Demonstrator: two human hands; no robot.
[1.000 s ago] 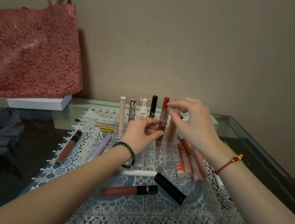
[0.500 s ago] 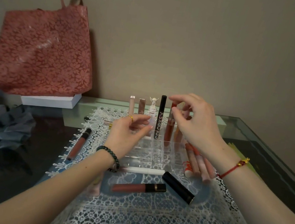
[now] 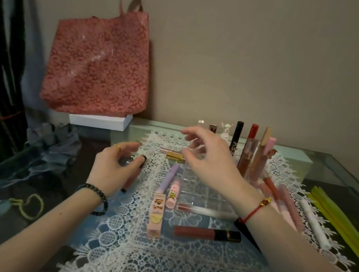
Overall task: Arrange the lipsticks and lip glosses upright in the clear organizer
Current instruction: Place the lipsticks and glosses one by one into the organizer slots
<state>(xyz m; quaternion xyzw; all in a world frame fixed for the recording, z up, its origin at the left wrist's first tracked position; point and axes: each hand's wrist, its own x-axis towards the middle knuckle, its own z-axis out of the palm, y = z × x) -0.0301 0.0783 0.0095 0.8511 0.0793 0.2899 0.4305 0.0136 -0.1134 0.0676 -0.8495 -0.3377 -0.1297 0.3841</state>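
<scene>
Head view, looking down at a glass surface spread with a white lace mat.

The clear organizer, a grid of small cells, sits at the middle of the mat. Only its far row shows tubes standing upright: a black tube, a red-capped gloss, a beige tube and a pink-capped tube. Filling from the back probably keeps the tall ones out of your reach path. The near cells look unfilled.

Your right grip hovers above the organizer's far left cells. Its fingers are spread and released, holding nothing, and they are blurred.

Your left grip is at the mat's left edge, fingers curved over a dark-capped gloss that lies flat there. You cannot tell whether they have closed on it. This tube seems the next one meant for a cell.

The rest lie flat around the organizer, likely within easy reach of either side:
- A purple tube and two pink cartoon tubes lie just beside its left wall.
- A silver-capped gloss lies along its near wall.
- A dark red gloss lies nearer you.
- Pink tubes and a white tube lie toward the mat's right edge.

A red patterned bag leans against the wall at the surface's far left corner.
</scene>
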